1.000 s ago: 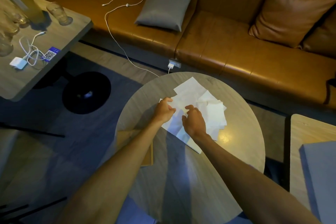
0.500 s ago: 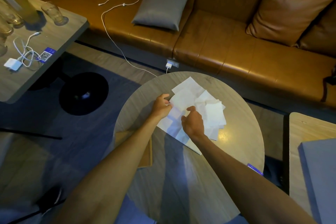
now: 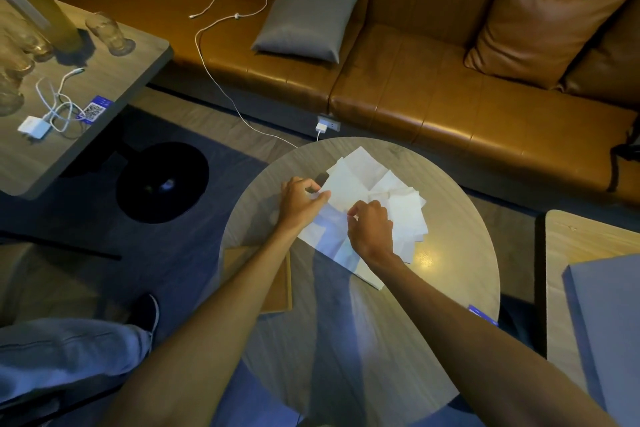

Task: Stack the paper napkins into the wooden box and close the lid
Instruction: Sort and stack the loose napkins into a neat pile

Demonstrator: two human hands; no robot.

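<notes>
Left hand (image 3: 300, 202) pinches napkin pile (image 3: 349, 184) at its 9 o'clock edge, right hand (image 3: 370, 229) pinches mid-pile; wooden box (image 3: 282, 284) at pile's 7 o'clock.

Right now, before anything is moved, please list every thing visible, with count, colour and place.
paper napkins: many, white, overlapping on the round table
round table: one, grey wood, centre
wooden box: one, tan, round table's left edge, partly hidden
sofa: one, brown leather, behind
grey cushion: one, on the sofa
brown cushions: two, sofa's right end
cable: one, white, across the sofa seat
side table: one, wood, far left
glasses: several, clear, on the side table
charger: one, white, on the side table
left hand: one, pinches a napkin's edge
right hand: one, grips the napkins
</notes>
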